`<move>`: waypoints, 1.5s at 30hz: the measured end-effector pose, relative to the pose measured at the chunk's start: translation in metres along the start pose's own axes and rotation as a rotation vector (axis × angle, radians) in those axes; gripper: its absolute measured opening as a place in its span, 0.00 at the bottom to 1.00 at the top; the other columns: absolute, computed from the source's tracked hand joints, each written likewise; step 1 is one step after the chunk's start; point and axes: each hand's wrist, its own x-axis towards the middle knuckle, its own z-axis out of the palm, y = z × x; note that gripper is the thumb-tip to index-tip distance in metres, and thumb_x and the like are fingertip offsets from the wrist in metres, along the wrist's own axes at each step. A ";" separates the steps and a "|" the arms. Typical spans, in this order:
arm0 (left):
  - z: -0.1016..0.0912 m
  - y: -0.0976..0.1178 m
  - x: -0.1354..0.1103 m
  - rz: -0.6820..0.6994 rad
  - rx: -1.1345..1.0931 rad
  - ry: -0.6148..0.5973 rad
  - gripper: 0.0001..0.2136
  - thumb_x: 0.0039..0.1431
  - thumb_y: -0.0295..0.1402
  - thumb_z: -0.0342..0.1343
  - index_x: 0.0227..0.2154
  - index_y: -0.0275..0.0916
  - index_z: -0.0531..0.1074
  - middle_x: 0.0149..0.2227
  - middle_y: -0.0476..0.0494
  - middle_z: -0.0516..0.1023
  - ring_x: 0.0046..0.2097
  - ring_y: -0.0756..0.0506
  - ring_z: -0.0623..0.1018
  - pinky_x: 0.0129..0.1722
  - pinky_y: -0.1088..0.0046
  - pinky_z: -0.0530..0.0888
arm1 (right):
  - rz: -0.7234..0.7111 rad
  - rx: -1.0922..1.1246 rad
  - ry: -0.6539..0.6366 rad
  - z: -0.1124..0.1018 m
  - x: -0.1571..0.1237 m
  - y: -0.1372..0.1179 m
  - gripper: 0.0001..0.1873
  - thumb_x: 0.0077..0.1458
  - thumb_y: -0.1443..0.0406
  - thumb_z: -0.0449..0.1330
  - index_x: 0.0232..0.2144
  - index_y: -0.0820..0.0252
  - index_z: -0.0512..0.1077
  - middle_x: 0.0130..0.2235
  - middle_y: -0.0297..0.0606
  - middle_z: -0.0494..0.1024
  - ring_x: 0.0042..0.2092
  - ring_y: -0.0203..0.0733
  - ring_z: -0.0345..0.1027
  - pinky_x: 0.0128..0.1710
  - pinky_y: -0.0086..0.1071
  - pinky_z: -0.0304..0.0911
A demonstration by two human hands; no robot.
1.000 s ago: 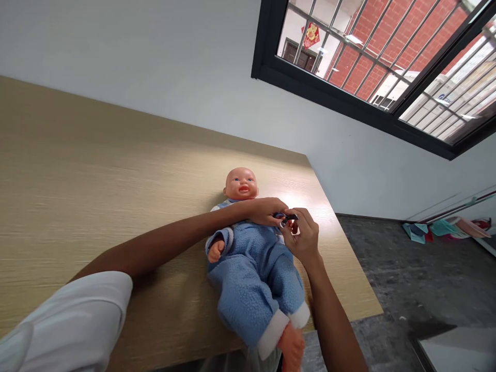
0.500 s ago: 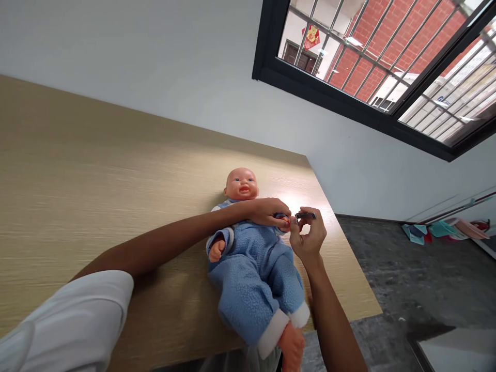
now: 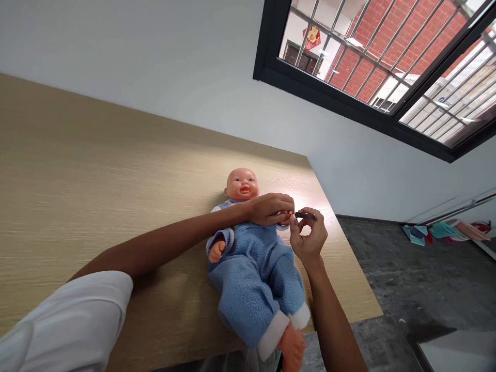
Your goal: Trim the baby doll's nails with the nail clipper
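Note:
A baby doll (image 3: pixel 253 274) in a blue fleece suit lies on its back on the wooden table (image 3: pixel 96 191), head toward the wall. My left hand (image 3: pixel 271 208) reaches across the doll's chest and is closed around the doll's far hand. My right hand (image 3: pixel 308 235) pinches a small dark metal tool, likely a nail clipper (image 3: pixel 305 216), with its tip against the doll's held hand. The doll's other arm sticks out at the near side, and one bare foot hangs past the table's front edge.
The table runs along a white wall and ends at the right, beyond which lies dark grey floor (image 3: pixel 406 279). A barred black-framed window (image 3: pixel 372 57) is above. Colourful items (image 3: pixel 437 230) lie on the floor by the far right wall.
My right hand has shifted a little to the right and turned the clipper level. My left hand has lifted slightly, closing more over the doll's hand. The doll has not moved.

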 end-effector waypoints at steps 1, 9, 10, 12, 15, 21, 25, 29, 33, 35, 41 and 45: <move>0.000 0.000 0.000 0.011 0.004 0.005 0.11 0.67 0.34 0.44 0.33 0.36 0.69 0.37 0.36 0.76 0.39 0.44 0.74 0.41 0.69 0.71 | -0.008 0.001 0.000 0.000 0.000 0.000 0.13 0.60 0.61 0.62 0.45 0.58 0.66 0.36 0.33 0.77 0.21 0.28 0.65 0.21 0.25 0.64; -0.001 0.000 0.000 0.037 0.004 0.032 0.13 0.69 0.36 0.42 0.33 0.36 0.69 0.38 0.34 0.76 0.39 0.44 0.74 0.41 0.68 0.71 | -0.115 0.028 -0.008 0.002 -0.001 0.003 0.14 0.60 0.64 0.63 0.46 0.58 0.68 0.40 0.38 0.78 0.21 0.26 0.62 0.18 0.23 0.63; 0.000 -0.001 0.000 0.033 0.000 0.031 0.14 0.69 0.38 0.42 0.33 0.36 0.69 0.39 0.34 0.76 0.39 0.43 0.74 0.41 0.68 0.71 | -0.124 0.031 -0.011 0.002 -0.001 0.003 0.14 0.60 0.64 0.63 0.47 0.59 0.68 0.41 0.38 0.78 0.21 0.26 0.62 0.18 0.23 0.63; 0.000 -0.002 0.001 0.031 -0.003 0.031 0.15 0.69 0.39 0.42 0.33 0.36 0.69 0.39 0.33 0.76 0.40 0.42 0.74 0.42 0.67 0.71 | -0.132 0.024 -0.019 0.002 0.000 0.003 0.13 0.60 0.64 0.63 0.47 0.58 0.68 0.41 0.39 0.78 0.21 0.26 0.62 0.18 0.23 0.63; 0.001 -0.003 0.001 0.024 -0.009 0.028 0.16 0.69 0.41 0.42 0.33 0.36 0.69 0.38 0.33 0.76 0.40 0.42 0.73 0.42 0.66 0.71 | -0.123 -0.008 -0.020 0.001 0.000 0.003 0.13 0.61 0.62 0.63 0.46 0.58 0.68 0.40 0.37 0.79 0.20 0.26 0.63 0.19 0.24 0.63; 0.001 -0.005 -0.001 -0.064 -0.059 -0.032 0.20 0.69 0.44 0.41 0.32 0.36 0.71 0.39 0.34 0.76 0.40 0.43 0.74 0.43 0.66 0.72 | -0.133 -0.041 -0.001 0.001 0.000 0.002 0.13 0.61 0.61 0.62 0.46 0.58 0.68 0.38 0.36 0.80 0.19 0.27 0.64 0.20 0.25 0.65; 0.001 -0.007 -0.002 -0.096 -0.092 -0.077 0.21 0.70 0.43 0.40 0.30 0.35 0.71 0.37 0.36 0.75 0.39 0.44 0.75 0.42 0.68 0.72 | -0.120 -0.023 -0.015 0.001 0.000 0.001 0.13 0.60 0.62 0.63 0.46 0.58 0.68 0.37 0.35 0.80 0.19 0.26 0.63 0.20 0.25 0.64; 0.001 -0.007 -0.002 -0.148 -0.115 -0.126 0.22 0.70 0.45 0.39 0.30 0.35 0.71 0.36 0.37 0.75 0.38 0.44 0.75 0.41 0.69 0.72 | -0.121 0.026 -0.052 0.001 0.000 0.003 0.13 0.60 0.63 0.63 0.46 0.58 0.68 0.39 0.37 0.79 0.20 0.25 0.62 0.19 0.24 0.63; 0.001 -0.008 -0.002 -0.162 -0.134 -0.134 0.23 0.70 0.47 0.39 0.31 0.35 0.71 0.36 0.37 0.75 0.38 0.44 0.74 0.42 0.69 0.72 | -0.153 0.051 -0.080 0.001 0.001 0.004 0.11 0.61 0.65 0.63 0.46 0.58 0.69 0.41 0.39 0.77 0.22 0.26 0.62 0.19 0.24 0.63; 0.001 -0.008 -0.002 -0.149 -0.142 -0.134 0.22 0.70 0.46 0.39 0.31 0.35 0.70 0.36 0.37 0.75 0.38 0.44 0.74 0.42 0.69 0.71 | -0.169 0.055 -0.094 0.001 0.002 0.004 0.11 0.61 0.65 0.62 0.46 0.58 0.69 0.41 0.40 0.77 0.24 0.28 0.65 0.19 0.24 0.64; -0.001 -0.007 -0.001 -0.116 -0.149 -0.098 0.18 0.69 0.44 0.43 0.34 0.36 0.71 0.39 0.37 0.75 0.40 0.44 0.74 0.43 0.68 0.72 | -0.181 0.065 -0.160 0.000 0.001 0.003 0.11 0.62 0.67 0.60 0.47 0.58 0.70 0.44 0.43 0.77 0.38 0.37 0.74 0.25 0.26 0.71; -0.002 -0.005 -0.001 -0.058 -0.202 -0.033 0.19 0.66 0.48 0.49 0.33 0.36 0.71 0.37 0.37 0.75 0.38 0.44 0.74 0.42 0.67 0.72 | -0.177 0.084 -0.170 0.000 0.000 0.005 0.12 0.61 0.69 0.58 0.48 0.57 0.70 0.45 0.43 0.77 0.41 0.38 0.75 0.28 0.27 0.73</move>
